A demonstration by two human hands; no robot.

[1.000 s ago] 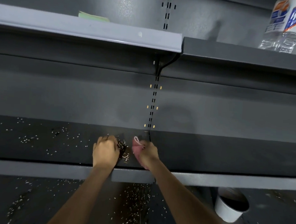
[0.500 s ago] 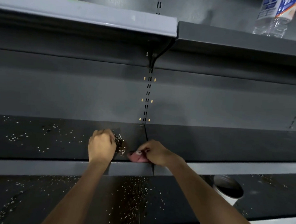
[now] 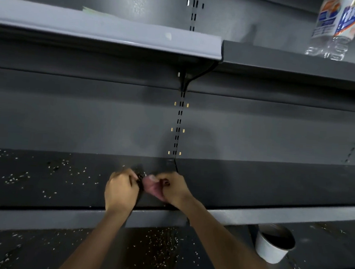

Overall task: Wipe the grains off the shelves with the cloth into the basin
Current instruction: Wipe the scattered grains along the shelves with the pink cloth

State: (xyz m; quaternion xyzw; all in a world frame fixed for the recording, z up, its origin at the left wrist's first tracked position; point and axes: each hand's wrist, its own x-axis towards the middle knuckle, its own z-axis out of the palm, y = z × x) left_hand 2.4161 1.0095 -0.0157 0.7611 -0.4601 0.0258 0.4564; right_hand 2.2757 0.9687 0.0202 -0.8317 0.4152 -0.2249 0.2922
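On mid shelf (image 3: 42,190), right hand (image 3: 168,191) bunches soft pink cloth (image 3: 148,183); left hand (image 3: 121,190) curls round dark scoop of loose grains (image 3: 141,175).

Both hands meet on the middle shelf (image 3: 41,200): left hand (image 3: 121,190) curled beside a small heap of grains (image 3: 141,175), right hand (image 3: 171,188) gripping the pink cloth (image 3: 151,187). More grains dot the shelf left. White basin (image 3: 272,246) sits on the shelf below, right.
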